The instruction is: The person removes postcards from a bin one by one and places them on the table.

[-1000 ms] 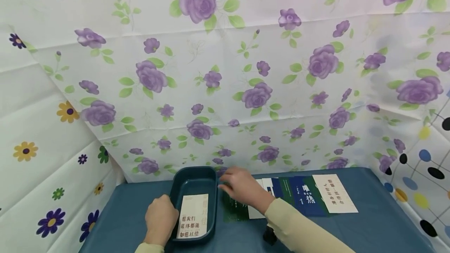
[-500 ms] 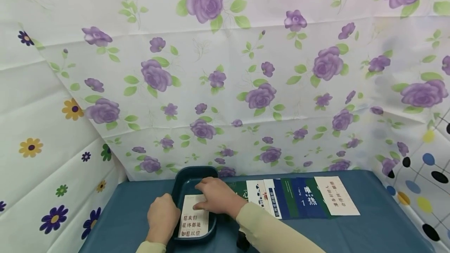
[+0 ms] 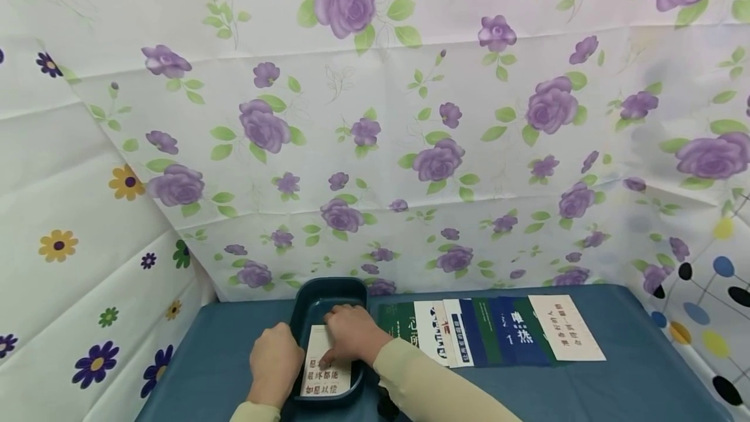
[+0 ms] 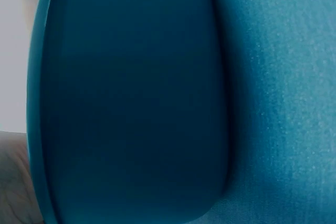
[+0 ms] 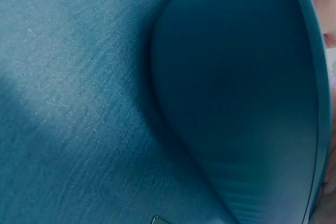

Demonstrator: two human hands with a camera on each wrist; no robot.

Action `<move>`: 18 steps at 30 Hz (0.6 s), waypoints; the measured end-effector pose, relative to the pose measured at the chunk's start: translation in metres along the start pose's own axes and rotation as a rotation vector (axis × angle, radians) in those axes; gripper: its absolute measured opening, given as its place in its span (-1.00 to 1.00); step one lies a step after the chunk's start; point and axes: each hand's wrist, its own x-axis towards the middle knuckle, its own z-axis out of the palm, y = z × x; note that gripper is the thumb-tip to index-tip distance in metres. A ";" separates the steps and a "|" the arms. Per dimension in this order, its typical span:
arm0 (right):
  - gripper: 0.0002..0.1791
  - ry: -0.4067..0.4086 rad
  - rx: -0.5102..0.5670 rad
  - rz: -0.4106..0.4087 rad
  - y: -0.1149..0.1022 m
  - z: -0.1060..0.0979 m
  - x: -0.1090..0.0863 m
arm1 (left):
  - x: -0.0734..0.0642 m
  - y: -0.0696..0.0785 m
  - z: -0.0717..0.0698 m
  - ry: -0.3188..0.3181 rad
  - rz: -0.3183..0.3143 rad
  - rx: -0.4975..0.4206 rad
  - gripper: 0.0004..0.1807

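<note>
A dark teal tray (image 3: 334,286) with a raised rim stands on the table. In it lies a cream card (image 3: 322,383) printed with brown-red characters. My left hand (image 3: 275,357) grips the tray's left side, knuckles up; its fingertips are hidden. Reaching over the right rim, my right hand (image 3: 351,334) rests on the upper right of the card, with the thumb apart from the other fingers. Both wrist views show mostly the outer wall of the tray (image 4: 136,98), (image 5: 236,87).
To the right of the tray, several cards overlap in a row: a green card (image 3: 398,318), a white card (image 3: 429,331), a blue card (image 3: 512,344) and a cream card (image 3: 567,327) at the far end. Flowered cloth (image 3: 375,168) hangs behind the blue-covered table (image 3: 638,370).
My right hand has moved left from the green card into the tray and come down on the cream card. My left hand has stayed at the tray's left side.
</note>
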 end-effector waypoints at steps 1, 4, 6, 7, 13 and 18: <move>-0.05 -0.009 -0.010 0.008 -0.001 0.001 0.000 | 0.000 0.000 0.000 0.002 0.000 0.000 -0.90; 0.06 -0.059 -0.053 0.039 -0.002 0.003 0.001 | 0.000 0.000 0.001 0.002 0.000 -0.006 -0.90; 0.15 -0.092 -0.089 0.056 -0.004 0.003 0.002 | 0.001 -0.001 0.001 -0.001 0.000 -0.009 -0.90; 0.19 -0.107 -0.109 0.062 -0.004 0.003 0.002 | 0.001 -0.001 0.001 -0.003 0.001 -0.011 -0.90; 0.29 -0.135 -0.159 0.084 -0.005 0.004 0.003 | 0.002 -0.001 0.002 -0.004 0.005 -0.008 -0.89; 0.26 -0.101 -0.155 0.075 -0.004 0.007 0.004 | 0.001 0.000 0.003 -0.005 0.009 -0.007 -0.89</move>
